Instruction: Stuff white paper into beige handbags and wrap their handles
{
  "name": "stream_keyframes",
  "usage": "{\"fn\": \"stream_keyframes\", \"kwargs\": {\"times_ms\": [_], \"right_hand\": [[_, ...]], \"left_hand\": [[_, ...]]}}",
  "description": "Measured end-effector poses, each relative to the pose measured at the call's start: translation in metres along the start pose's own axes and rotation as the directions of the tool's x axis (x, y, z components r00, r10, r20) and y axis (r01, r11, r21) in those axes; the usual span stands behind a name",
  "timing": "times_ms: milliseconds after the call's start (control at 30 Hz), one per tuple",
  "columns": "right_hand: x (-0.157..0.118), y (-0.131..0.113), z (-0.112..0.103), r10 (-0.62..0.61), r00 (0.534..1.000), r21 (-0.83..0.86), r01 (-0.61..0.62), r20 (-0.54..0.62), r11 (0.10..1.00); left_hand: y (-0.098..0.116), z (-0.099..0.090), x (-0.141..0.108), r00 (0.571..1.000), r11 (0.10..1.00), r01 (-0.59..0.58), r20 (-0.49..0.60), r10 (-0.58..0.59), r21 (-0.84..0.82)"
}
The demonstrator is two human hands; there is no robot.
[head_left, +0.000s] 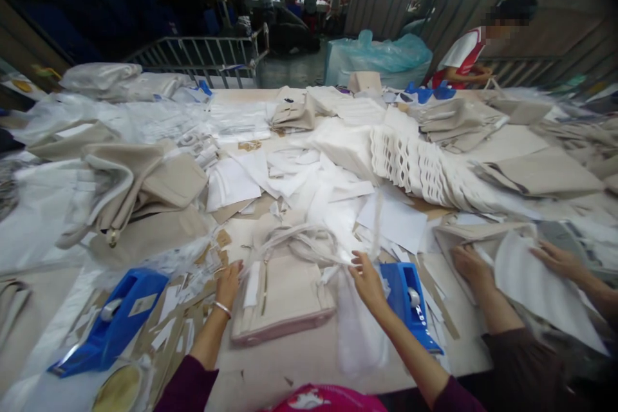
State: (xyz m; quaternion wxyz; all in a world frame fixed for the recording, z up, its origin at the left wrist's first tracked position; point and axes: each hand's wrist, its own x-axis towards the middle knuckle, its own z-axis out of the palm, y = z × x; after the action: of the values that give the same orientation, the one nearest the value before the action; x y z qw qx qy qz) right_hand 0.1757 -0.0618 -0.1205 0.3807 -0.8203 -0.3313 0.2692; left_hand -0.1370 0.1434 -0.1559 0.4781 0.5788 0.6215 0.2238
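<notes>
A beige handbag (294,293) lies on the table in front of me, its straps (302,238) wrapped in thin clear plastic. At the bag's left side is my left hand (228,284), wearing a bracelet at the wrist; its fingers are bent close to the plastic, and their grip is too blurred to read. My right hand (367,280) has its fingers closed on the end of the plastic-wrapped strap, right of the bag. A sheet of clear film (360,328) hangs below that hand.
Blue tape dispensers stand left (120,315) and right (408,299). White foam sheets (415,161), paper scraps and beige bags (140,187) cover the table. A co-worker's hands (476,267) hold a bag and white padding at the right. Another person (463,58) stands behind.
</notes>
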Motion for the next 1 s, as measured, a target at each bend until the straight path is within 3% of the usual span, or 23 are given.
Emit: {"fn": "stream_keyframes", "kwargs": {"times_ms": [100,200,300,367,433,567,733,833,900,967,1000], "right_hand": [[0.029,0.013,-0.02,-0.098,0.993,-0.406,0.118,0.069,0.906],[0.042,0.025,-0.019,-0.065,0.98,-0.724,0.183,0.188,0.665],[0.046,0.035,-0.01,-0.071,0.965,-0.832,0.252,0.25,0.494],[0.05,0.039,-0.008,-0.105,0.948,-0.84,0.315,0.3,0.443],[0.057,0.036,-0.011,-0.134,0.93,-0.832,0.365,0.341,0.417],[0.075,0.004,-0.033,-0.224,0.895,-0.808,0.445,0.386,0.385],[0.072,-0.082,-0.062,-0.329,0.831,-0.76,0.548,0.448,0.349],[0.051,-0.134,-0.063,-0.396,0.748,-0.644,0.661,0.532,0.385],[0.034,-0.158,-0.055,-0.429,0.703,-0.525,0.71,0.568,0.469],[0.018,-0.172,-0.041,-0.378,0.701,-0.354,0.661,0.604,0.661],[0.01,-0.175,-0.034,-0.333,0.701,-0.227,0.577,0.63,0.785]], "left_hand": [[0.02,-0.005,0.002,0.995,0.994,-0.082,-0.067,0.077,-0.073],[0.047,-0.001,0.007,0.971,0.963,-0.23,0.1,0.217,0.143],[0.063,0.014,0.01,0.94,0.756,-0.317,0.294,0.171,0.573],[0.068,0.025,0.01,0.946,0.572,-0.305,0.31,0.093,0.761],[0.072,0.033,0.009,0.957,0.491,-0.276,0.283,0.061,0.827],[0.089,0.034,0.008,0.97,0.529,-0.231,0.236,0.059,0.817],[0.139,0.022,-0.002,0.975,0.672,-0.21,0.204,0.089,0.711],[0.172,0.017,-0.025,0.962,0.8,-0.225,0.255,0.093,0.556],[0.189,0.015,-0.049,0.945,0.934,-0.193,0.312,0.095,0.3],[0.201,0.015,-0.078,0.925,0.994,-0.109,0.366,0.105,-0.011],[0.204,0.015,-0.093,0.916,0.989,-0.062,0.385,0.11,-0.134]]}}
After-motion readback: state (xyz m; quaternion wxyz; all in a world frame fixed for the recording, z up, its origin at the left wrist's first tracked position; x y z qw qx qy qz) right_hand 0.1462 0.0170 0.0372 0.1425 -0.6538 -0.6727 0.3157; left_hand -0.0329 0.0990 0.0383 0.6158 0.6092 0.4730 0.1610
